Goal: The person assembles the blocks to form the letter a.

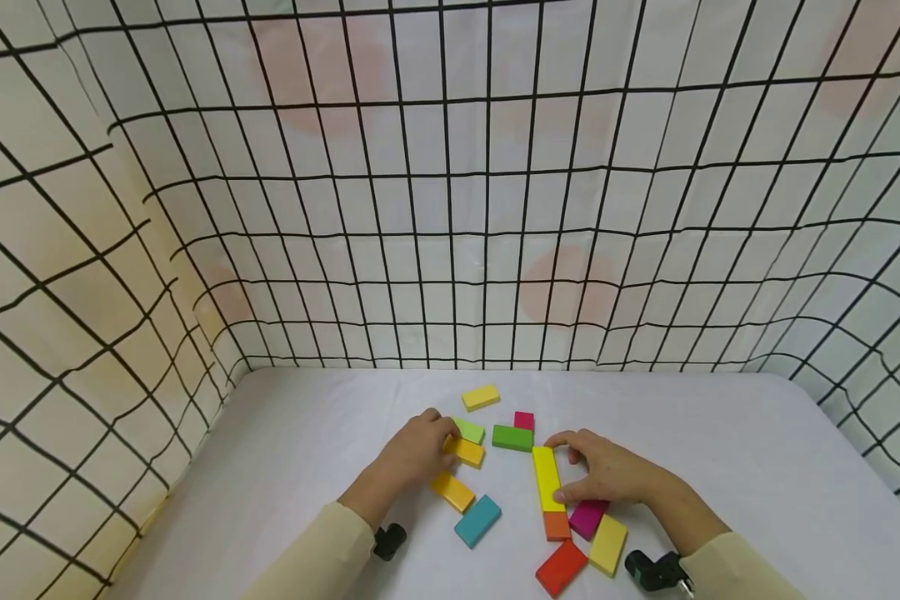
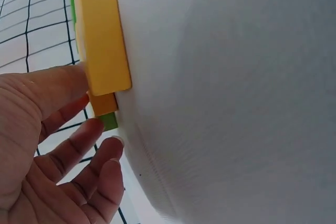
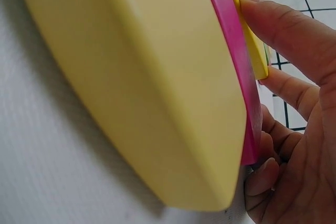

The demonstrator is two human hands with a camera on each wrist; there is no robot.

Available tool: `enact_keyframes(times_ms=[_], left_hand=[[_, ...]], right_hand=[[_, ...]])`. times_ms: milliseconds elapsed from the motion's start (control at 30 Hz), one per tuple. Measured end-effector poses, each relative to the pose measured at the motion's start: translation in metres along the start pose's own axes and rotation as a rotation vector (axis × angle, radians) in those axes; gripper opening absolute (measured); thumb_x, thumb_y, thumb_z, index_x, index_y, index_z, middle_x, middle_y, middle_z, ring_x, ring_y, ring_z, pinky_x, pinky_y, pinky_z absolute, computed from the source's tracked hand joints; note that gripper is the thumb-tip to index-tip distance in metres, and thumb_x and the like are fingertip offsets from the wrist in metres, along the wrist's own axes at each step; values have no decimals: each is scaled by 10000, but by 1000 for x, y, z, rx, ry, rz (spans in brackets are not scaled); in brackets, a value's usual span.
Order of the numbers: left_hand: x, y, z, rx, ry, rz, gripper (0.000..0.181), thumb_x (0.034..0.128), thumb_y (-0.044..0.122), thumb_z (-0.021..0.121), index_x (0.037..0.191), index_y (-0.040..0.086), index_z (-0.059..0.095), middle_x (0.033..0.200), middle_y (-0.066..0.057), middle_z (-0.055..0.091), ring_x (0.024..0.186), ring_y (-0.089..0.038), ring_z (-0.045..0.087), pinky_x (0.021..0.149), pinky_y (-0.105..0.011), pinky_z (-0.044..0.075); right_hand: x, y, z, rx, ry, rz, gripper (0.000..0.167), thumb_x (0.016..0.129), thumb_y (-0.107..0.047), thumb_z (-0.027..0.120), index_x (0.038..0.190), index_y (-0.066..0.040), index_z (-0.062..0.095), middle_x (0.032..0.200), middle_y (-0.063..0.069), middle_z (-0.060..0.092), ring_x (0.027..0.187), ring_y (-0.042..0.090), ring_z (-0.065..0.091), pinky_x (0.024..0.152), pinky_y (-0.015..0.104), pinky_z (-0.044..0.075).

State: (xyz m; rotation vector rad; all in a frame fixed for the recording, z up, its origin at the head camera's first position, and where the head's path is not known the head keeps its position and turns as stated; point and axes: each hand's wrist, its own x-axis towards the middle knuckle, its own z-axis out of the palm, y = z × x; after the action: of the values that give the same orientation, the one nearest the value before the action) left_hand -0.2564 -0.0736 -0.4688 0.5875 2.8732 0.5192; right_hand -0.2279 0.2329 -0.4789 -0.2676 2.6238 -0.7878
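Observation:
My left hand [image 1: 414, 450] is at an orange-yellow block [image 1: 468, 452], with thumb and index finger pinching its left end. A lime block [image 1: 468, 431] lies against its far side. In the left wrist view, another orange-yellow block [image 2: 105, 35] fills the foreground, and the other left fingers are loosely bent. My right hand [image 1: 617, 468] pinches a bright yellow block [image 1: 547, 479] lengthwise, thumb near its close end and index finger at its far end. An orange-red block [image 1: 557, 526] adjoins the near end. Whether the yellow block touches the table is unclear.
Near my right hand lie a magenta block [image 1: 588, 518], a pale yellow block [image 1: 607, 545] and a red block [image 1: 561, 568]. A teal block [image 1: 477, 521] sits centrally. Farther back are green [image 1: 512, 438], crimson [image 1: 523, 420] and yellow [image 1: 481, 397] blocks. Grid-patterned walls [image 1: 465, 200] enclose the white table [image 1: 292, 467].

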Motion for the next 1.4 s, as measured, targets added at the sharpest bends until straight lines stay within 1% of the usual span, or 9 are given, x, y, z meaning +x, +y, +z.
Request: enact_keyframes(times_ms=[67,167,267,400,467,567,800,1200,1400], left_hand=[[0,0,0,4,3,0,269,905,266,786,1147,184,702,1109,-18,599,926,-157,544,904,-341,539],[-1,0,0,19,-1,-18,273,903,296,787,1133,183,694,1095,-17,593,916,-158,538,882,-335,539],[-2,1,0,38,7,-38,298,889,346,797,1087,159,677,1044,-10,591,878,-159,528,846,-328,532],[-1,3,1,49,23,-61,365,868,424,804,1040,140,653,941,16,580,808,-148,517,769,-289,498],[0,5,3,47,31,-66,381,862,445,804,1022,139,645,891,24,562,774,-146,510,723,-273,473],[2,8,6,40,39,-81,380,861,453,802,1005,142,639,854,27,540,753,-146,507,695,-261,450],[11,10,6,13,30,-132,377,866,444,802,1018,140,640,890,1,550,772,-172,517,709,-283,463],[14,11,7,19,37,-117,385,873,443,796,1030,131,635,894,-3,555,762,-174,515,710,-278,473],[14,12,6,23,35,-121,392,869,446,799,1041,128,647,909,-6,558,775,-176,522,743,-288,494]], right_hand=[[0,0,0,-2,0,1,802,701,-455,907,1394,-269,547,1062,19,528,998,179,490,740,313,507],[0,-1,0,5,-1,0,801,698,-447,910,1391,-271,547,1063,21,525,1003,183,488,736,315,506],[0,-1,-1,6,1,-5,796,700,-445,910,1387,-271,548,1063,20,522,1006,182,486,736,317,501],[0,0,-2,3,4,-5,800,698,-449,911,1388,-267,548,1059,20,523,1001,182,487,738,317,502],[0,1,-2,3,4,-2,804,696,-450,912,1388,-266,548,1058,19,522,1000,181,487,735,316,502],[-1,1,-2,8,6,-3,797,698,-444,912,1384,-263,550,1056,20,521,996,181,485,725,315,496],[0,2,-1,21,-5,17,805,697,-437,914,1391,-268,542,1066,24,522,1008,182,488,746,318,518],[2,2,1,12,-7,14,815,684,-439,918,1390,-272,545,1061,22,524,996,177,491,733,313,527],[2,2,1,14,-3,10,811,686,-435,920,1386,-270,547,1058,22,520,994,177,488,719,305,517]])
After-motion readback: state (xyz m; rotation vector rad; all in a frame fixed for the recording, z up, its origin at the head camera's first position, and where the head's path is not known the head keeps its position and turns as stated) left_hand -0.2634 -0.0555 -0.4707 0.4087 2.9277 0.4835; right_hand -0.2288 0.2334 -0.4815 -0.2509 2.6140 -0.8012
